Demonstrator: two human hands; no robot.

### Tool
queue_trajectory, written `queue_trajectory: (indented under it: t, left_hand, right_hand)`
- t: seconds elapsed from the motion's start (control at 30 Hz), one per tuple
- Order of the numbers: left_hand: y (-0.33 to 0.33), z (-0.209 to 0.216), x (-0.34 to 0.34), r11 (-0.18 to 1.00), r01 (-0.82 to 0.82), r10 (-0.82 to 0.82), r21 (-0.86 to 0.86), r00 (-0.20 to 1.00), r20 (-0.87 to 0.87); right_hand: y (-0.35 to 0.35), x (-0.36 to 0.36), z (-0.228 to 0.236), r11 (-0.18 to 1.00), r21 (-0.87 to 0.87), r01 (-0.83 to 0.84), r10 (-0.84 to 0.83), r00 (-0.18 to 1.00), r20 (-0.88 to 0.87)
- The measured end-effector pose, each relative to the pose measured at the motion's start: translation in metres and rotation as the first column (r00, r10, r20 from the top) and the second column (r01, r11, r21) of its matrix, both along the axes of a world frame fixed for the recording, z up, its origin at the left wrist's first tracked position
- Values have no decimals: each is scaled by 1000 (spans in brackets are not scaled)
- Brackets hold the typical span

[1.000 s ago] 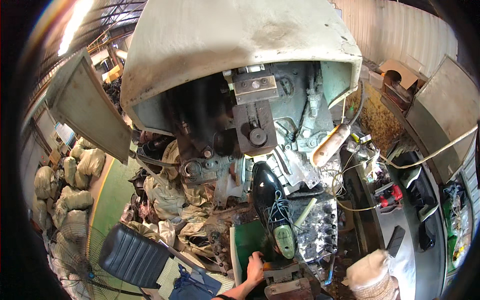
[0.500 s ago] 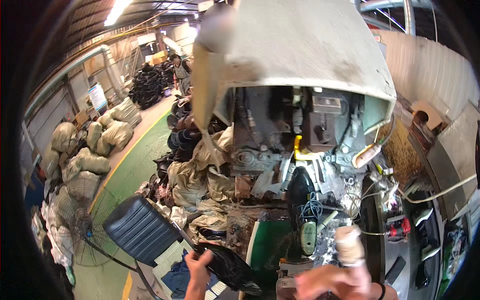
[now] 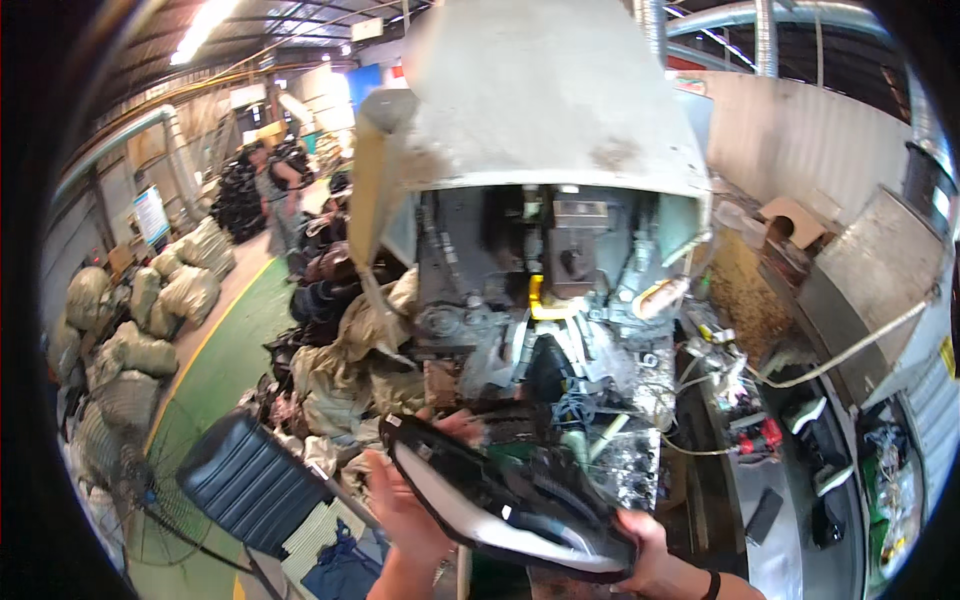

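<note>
A black shoe upper [image 3: 540,490] with a pale band along one side is stretched slantwise between my hands, low in front of the machine. My left hand [image 3: 408,505] supports its upper left end, with blurred fingertips showing behind the edge. My right hand [image 3: 648,545] grips the lower right end, thumb on top. Beyond it, a black shoe [image 3: 545,372] with blue-grey laces [image 3: 574,408] sits in the machine [image 3: 560,245] under a yellow bracket [image 3: 543,305]. The upper partly covers this shoe's near end.
A black padded chair [image 3: 250,480] with dark blue cloth [image 3: 345,568] and a wire fan [image 3: 130,470] stand at left. Sacks [image 3: 340,370] crowd the machine's left side. At right, a metal bench [image 3: 775,565] holds a red tool [image 3: 760,437]. A person [image 3: 278,195] stands far left.
The upper has risen and moved right, turning its pale-banded side into view. My right hand, earlier blurred beside a beige cylindrical thing, now grips the upper. The view has shifted right.
</note>
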State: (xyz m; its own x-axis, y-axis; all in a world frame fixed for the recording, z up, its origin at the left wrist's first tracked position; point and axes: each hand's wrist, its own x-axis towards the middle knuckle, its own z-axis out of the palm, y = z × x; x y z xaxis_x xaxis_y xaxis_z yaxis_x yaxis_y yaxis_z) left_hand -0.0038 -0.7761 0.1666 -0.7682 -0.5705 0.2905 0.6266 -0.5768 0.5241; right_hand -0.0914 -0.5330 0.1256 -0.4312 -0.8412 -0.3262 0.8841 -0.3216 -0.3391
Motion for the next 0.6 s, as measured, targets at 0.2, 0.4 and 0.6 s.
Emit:
queue_trajectory:
  t: [0.2, 0.4, 0.6]
  left_hand:
    - [73, -7, -51, 920, 361, -361, 155, 932, -31]
    - [95, -16, -76, 818, 510, -530, 267, 848, 4]
    - [123, -49, -95, 736, 610, -652, 293, 755, 67]
  right_hand:
    - [40, -8, -70, 987, 14, 158, -156, 949, 274]
    - [64, 13, -70, 938, 90, 335, -347, 909, 230]
    - [116, 46, -82, 901, -24, 432, -399, 851, 342]
